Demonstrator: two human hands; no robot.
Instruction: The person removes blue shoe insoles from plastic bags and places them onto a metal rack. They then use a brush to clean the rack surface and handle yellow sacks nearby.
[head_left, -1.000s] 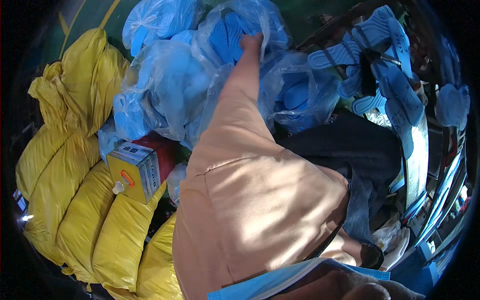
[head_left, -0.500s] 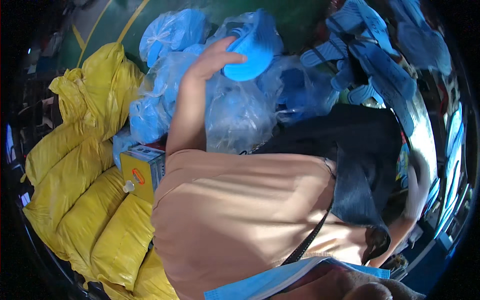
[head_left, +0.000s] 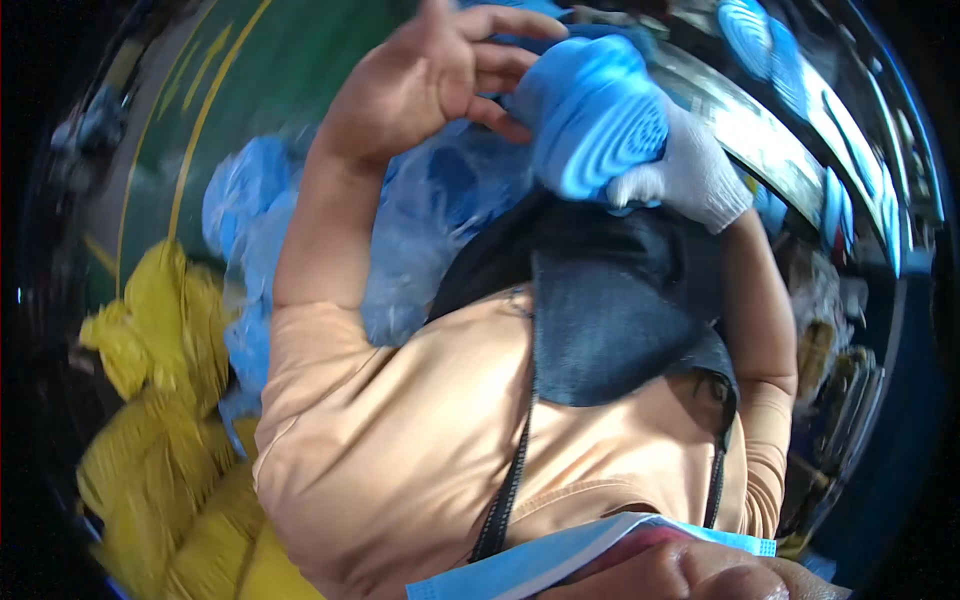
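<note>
My gloved right hand (head_left: 695,170) grips a blue slipper (head_left: 590,115) in front of my dark apron (head_left: 620,320), thumb along its lower edge. Fine curved ridges show on the slipper's surface; motion blurs it, and I cannot tell whether it is one or a stacked pair. My bare left hand (head_left: 410,95) is raised just left of it, palm showing and fingers spread. Its fingertips reach to the slipper's left side; whether they touch is unclear. Below my left hand, clear plastic bags (head_left: 400,260) with blue pieces inside are partly hidden by my arm.
Yellow sacks (head_left: 180,490) are piled at the lower left. Behind them runs a green floor (head_left: 270,80) with yellow lines. On the right, a pale, shiny bench or belt (head_left: 760,140) curves past, with more blue slippers (head_left: 750,40) along it.
My left hand has come away from the bag pile, where it held a blue slipper, and is now spread. My right hand has moved in from the far right, gripping a slipper. The view has turned rightward.
</note>
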